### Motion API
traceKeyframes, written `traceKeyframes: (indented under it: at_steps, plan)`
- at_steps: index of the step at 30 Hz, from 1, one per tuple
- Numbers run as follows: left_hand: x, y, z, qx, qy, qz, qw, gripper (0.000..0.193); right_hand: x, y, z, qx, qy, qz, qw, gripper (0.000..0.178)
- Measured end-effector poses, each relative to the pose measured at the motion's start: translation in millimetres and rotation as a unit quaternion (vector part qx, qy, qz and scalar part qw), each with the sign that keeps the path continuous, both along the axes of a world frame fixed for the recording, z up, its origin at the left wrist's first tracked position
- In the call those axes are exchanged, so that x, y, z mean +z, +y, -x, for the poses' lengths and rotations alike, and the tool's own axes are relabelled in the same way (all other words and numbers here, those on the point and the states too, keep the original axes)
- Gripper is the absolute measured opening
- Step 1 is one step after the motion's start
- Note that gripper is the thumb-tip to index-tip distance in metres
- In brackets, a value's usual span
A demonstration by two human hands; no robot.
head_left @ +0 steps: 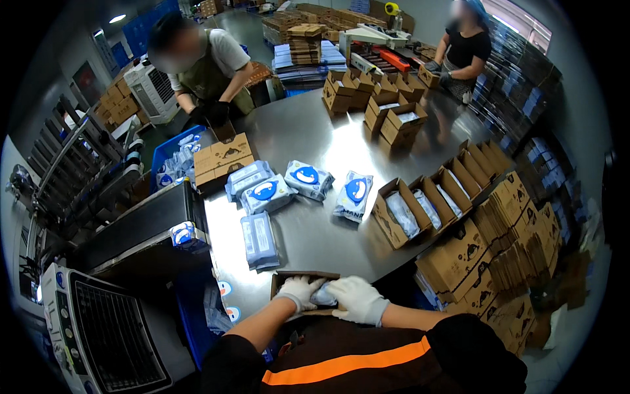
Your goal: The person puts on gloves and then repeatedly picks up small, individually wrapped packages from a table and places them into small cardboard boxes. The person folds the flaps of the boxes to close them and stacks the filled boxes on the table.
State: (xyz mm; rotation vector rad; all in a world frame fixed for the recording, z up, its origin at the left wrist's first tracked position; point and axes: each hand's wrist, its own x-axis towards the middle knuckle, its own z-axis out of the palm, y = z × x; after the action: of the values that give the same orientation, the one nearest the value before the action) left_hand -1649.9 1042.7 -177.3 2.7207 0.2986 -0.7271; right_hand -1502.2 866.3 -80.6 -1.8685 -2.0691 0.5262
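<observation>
At the near edge of the steel table, an open cardboard box [304, 274] stands right in front of me. Inside it, a light blue soft pack of wipes [323, 295] shows between my hands. My left hand [298, 292], in a white glove, reaches over the box's left side with its fingers closed against the pack. From the right, my right hand [357, 299], also gloved, bends its fingers over the pack and the box's right side. Both hands hide much of the box. A grey-blue wipes pack [259, 240] lies just beyond my left hand.
Several wipes packs [306, 179] lie mid-table. Open boxes with packs [402, 213] line the right edge, beside stacked flat cartons [469, 262]. A conveyor [144, 223] runs at left. Co-workers stand at the far left [210, 72] and far right [467, 49], handling boxes.
</observation>
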Motion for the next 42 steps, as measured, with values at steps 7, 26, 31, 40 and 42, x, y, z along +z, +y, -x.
traceKeyframes:
  at_steps: [7,26,31,40,42]
  plan:
    - [18,23,-23,0.038,-0.375,0.091,0.922,0.050,-45,26,-1,-0.008,-0.081,0.222,0.972,0.030]
    - [-58,-89,-269,0.471,-0.034,0.766,0.435,0.063,-33,-77,-205,-0.403,0.118,-0.170,0.892,0.045]
    - [-53,-102,-329,0.507,-0.024,0.702,0.500,0.061,-74,-203,-266,-0.685,0.105,-0.162,0.702,0.051]
    - [-56,-118,-483,0.407,0.037,0.760,0.505,0.070,-135,-325,-207,-0.773,0.051,0.094,0.625,0.059]
    - [-52,-124,-515,0.398,0.045,0.757,0.516,0.070,-135,-332,-202,-0.769,0.055,0.096,0.629,0.061]
